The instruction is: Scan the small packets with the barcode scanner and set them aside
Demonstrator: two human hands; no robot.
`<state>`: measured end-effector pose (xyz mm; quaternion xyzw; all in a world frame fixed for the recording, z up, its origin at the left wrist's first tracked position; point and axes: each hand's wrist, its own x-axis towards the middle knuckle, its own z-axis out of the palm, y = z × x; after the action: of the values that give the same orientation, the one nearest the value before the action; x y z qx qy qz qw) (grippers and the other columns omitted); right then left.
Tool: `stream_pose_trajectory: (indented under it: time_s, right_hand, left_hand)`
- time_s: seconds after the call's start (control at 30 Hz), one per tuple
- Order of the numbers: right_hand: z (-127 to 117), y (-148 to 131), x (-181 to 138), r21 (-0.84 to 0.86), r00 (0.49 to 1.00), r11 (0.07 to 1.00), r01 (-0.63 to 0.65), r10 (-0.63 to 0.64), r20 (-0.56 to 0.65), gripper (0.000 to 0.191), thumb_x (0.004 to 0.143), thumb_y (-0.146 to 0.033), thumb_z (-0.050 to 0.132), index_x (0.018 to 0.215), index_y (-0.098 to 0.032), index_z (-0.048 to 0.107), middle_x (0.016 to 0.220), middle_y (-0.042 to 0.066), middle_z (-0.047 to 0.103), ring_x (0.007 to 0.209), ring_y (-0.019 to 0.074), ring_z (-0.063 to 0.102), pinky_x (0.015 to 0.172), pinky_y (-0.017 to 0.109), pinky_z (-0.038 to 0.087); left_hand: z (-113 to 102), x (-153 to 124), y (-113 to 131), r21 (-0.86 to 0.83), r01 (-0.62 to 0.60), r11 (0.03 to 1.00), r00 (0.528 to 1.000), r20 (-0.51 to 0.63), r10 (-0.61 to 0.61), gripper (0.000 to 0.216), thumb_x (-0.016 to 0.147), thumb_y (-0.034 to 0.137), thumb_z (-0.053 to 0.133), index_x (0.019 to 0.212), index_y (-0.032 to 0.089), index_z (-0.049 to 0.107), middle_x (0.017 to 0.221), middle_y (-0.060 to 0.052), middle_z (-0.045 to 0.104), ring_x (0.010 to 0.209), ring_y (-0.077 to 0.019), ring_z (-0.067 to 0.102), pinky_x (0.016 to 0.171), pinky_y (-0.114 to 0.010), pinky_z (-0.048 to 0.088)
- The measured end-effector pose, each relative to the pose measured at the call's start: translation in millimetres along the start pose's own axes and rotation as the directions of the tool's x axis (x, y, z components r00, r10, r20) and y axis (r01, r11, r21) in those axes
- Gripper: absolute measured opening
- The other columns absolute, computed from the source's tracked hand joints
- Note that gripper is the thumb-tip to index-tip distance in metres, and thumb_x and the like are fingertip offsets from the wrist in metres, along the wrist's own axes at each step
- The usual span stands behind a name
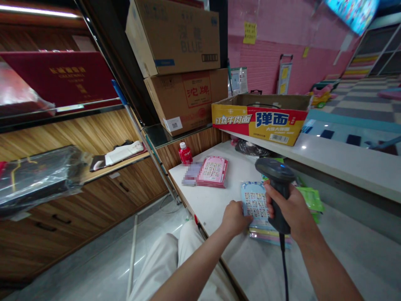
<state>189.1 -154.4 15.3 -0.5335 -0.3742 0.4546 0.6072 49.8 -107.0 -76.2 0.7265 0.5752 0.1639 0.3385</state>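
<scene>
My right hand (290, 205) is wrapped round the handle of a black barcode scanner (277, 173), its cable running down towards me. Below the scanner head lies a blue printed packet (255, 202) covered in small pictures, on top of yellow and pink packets (266, 236). The left edge of the blue packet is pinched by my left hand (236, 217), thumb on its face. Farther back on the white table (206, 205) sits a stack of pink packets (213, 171). Green packets (310, 200) lie partly hidden behind my right hand.
A red bottle (185, 154) stands near the back corner of the table. An open instant-noodle carton (260, 119) rests on the raised white ledge (338, 167). Two cardboard boxes (188, 96) are stacked behind. At left are wooden shelves (103, 200) with a dark red case (62, 79).
</scene>
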Motion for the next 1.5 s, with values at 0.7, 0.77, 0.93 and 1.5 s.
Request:
stream_pose_trajectory:
  time_s: [0.7, 0.77, 0.93, 1.5]
  right_hand:
    - [9, 7, -5, -0.036, 0.998, 0.998, -0.042, 0.043, 0.049, 0.039, 0.071, -0.049, 0.073, 0.089, -0.020, 0.055, 0.050, -0.008, 0.052, 0.035, 0.0087, 0.044, 0.032, 0.020, 0.040]
    - [11, 7, -5, -0.053, 0.997, 0.998, -0.036, 0.040, 0.060, 0.039, 0.072, -0.050, 0.072, 0.089, -0.020, 0.054, 0.050, -0.008, 0.052, 0.034, 0.0087, 0.044, 0.032, 0.021, 0.040]
    - [10, 10, -5, -0.063, 0.997, 0.997, -0.037, 0.042, 0.072, 0.039, 0.073, -0.050, 0.071, 0.091, -0.020, 0.054, 0.049, -0.008, 0.052, 0.034, 0.0085, 0.045, 0.033, 0.020, 0.040]
    - [18, 7, -10, -0.082, 0.997, 0.996, -0.039, 0.045, 0.064, 0.039, 0.070, -0.049, 0.072, 0.088, -0.020, 0.055, 0.048, -0.008, 0.051, 0.034, 0.0085, 0.044, 0.032, 0.020, 0.041]
  left_hand:
    - [-96, 64, -39, 0.244, 0.295, 0.924, 0.789, -0.607, -0.092, 0.026, 0.084, 0.031, 0.057, 0.106, 0.016, 0.058, 0.111, -0.015, 0.056, 0.108, -0.0293, 0.050, 0.092, -0.039, 0.034]
    - [-106, 74, -46, 0.262, 0.408, 0.875, 0.744, -0.650, -0.153, 0.036, 0.081, 0.040, 0.061, 0.108, 0.016, 0.055, 0.115, -0.016, 0.053, 0.112, -0.0313, 0.047, 0.092, -0.040, 0.033]
    - [-104, 72, -61, 0.274, 0.479, 0.834, 0.727, -0.656, -0.202, 0.051, 0.075, 0.051, 0.066, 0.107, 0.015, 0.053, 0.116, -0.017, 0.050, 0.112, -0.0344, 0.046, 0.089, -0.040, 0.034]
    - [-99, 40, -84, -0.338, 0.159, 0.928, 0.719, -0.604, -0.343, 0.052, 0.054, 0.021, 0.084, 0.094, 0.014, 0.053, 0.098, -0.008, 0.059, 0.079, -0.0170, 0.059, 0.068, -0.028, 0.046]
